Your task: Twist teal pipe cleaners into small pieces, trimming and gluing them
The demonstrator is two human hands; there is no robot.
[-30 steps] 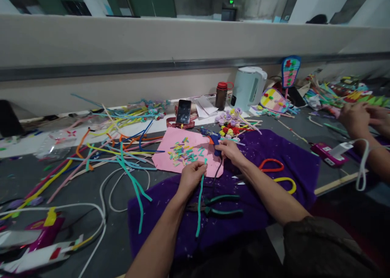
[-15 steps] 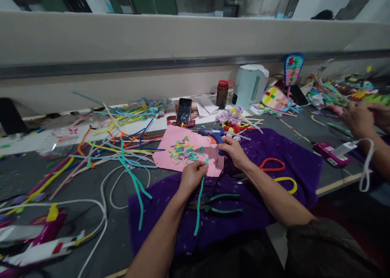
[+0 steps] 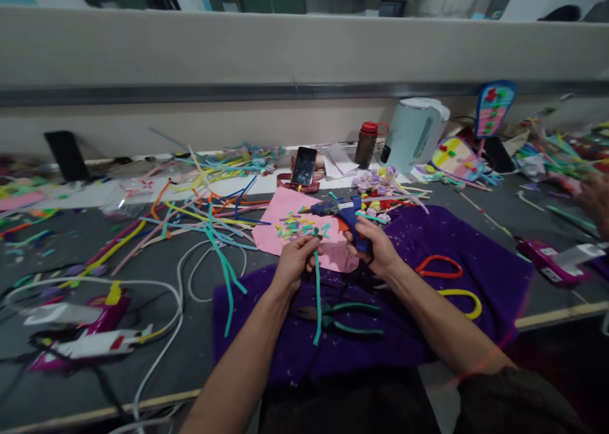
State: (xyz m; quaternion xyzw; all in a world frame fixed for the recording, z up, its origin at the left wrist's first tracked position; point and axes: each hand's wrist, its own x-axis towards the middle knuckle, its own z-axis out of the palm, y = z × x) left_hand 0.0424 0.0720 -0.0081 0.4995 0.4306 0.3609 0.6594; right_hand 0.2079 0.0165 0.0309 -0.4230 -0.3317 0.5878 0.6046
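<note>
My left hand (image 3: 295, 257) pinches a green pipe cleaner (image 3: 318, 307) near its top, and the rest hangs down over the purple cloth (image 3: 266, 320). In my right hand (image 3: 373, 243) is a blue glue gun (image 3: 351, 213), gripped by its handle with the nozzle pointing left, above the pink sheet (image 3: 272, 228). Short cut pieces of pipe cleaner (image 3: 297, 226) in green, yellow and purple lie scattered on that sheet. Below my hands, pliers with green handles (image 3: 354, 307) rest on the cloth. Beside my right forearm are scissors with a red and a yellow handle loop (image 3: 440, 266).
Long coloured pipe cleaners (image 3: 223, 263) and white cables (image 3: 179, 307) spread across the left. A phone (image 3: 304, 166), a brown bottle (image 3: 367, 145) and a kettle (image 3: 413, 136) stand along the back. Another person's hand (image 3: 594, 199) is at the far right, near a pink power strip (image 3: 547, 259).
The glue gun has been raised and tilted in my right hand. My left hand has shifted slightly left and up with the pipe cleaner. The view has swung a little left.
</note>
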